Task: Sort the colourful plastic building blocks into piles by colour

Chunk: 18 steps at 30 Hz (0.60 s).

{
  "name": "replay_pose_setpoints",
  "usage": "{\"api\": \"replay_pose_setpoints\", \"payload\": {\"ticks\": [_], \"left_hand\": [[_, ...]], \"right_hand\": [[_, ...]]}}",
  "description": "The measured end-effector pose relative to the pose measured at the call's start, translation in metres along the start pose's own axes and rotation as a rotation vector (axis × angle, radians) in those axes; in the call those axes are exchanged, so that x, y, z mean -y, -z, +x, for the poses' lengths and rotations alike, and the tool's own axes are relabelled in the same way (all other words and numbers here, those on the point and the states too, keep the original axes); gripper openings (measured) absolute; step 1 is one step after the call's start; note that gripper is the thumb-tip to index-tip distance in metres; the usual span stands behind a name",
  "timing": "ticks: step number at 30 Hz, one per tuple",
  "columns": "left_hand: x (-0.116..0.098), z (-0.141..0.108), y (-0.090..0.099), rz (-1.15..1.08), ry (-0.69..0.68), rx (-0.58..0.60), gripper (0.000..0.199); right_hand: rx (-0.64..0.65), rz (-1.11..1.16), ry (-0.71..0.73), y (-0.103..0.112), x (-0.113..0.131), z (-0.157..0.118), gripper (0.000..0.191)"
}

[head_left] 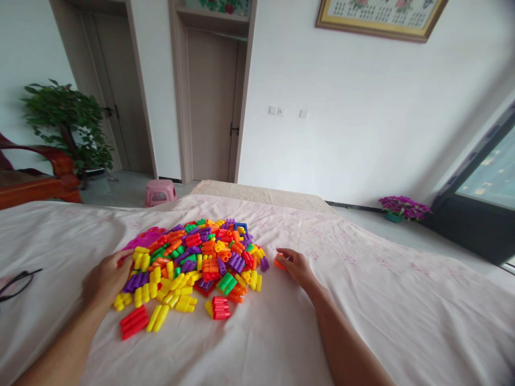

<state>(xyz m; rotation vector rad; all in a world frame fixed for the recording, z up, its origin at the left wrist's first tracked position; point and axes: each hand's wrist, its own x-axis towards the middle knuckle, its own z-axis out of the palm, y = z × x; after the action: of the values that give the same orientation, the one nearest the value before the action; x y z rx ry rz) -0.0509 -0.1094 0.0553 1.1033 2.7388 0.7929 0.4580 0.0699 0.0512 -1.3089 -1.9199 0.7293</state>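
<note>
A heap of plastic tube-shaped building blocks [209, 252] in red, yellow, orange, green and purple lies on the cloth. At its left edge, my left hand [107, 276] has its fingers closed around a small red block [120, 262], of which only a bit shows. Right by those fingertips is a yellow block [141, 259]. To the right of the heap, my right hand [295, 267] pinches an orange block [279, 261] just over the cloth. Nearer to me lie a loose red block [134, 322], a yellow block [157, 318] and another red block [221, 307].
A pale flowered cloth [362, 300] covers the surface. Behind the heap on the left is a flat magenta piece [147, 237]. Black-framed glasses [18, 281] lie at the far left. Beyond stand a pink stool [160, 192] and a wooden chair [40, 171].
</note>
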Motion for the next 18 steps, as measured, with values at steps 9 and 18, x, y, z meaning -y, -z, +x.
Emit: {"api": "replay_pose_setpoints", "payload": {"ticks": [9,18], "left_hand": [[0.008,0.005,-0.007,0.037,-0.021,0.006,0.052],[0.005,-0.001,-0.004,0.042,-0.069,-0.041,0.049]], "right_hand": [[-0.325,-0.173,0.1,0.014,-0.033,0.004,0.034],[-0.32,-0.451,-0.169,0.013,-0.023,0.006,0.05]]}}
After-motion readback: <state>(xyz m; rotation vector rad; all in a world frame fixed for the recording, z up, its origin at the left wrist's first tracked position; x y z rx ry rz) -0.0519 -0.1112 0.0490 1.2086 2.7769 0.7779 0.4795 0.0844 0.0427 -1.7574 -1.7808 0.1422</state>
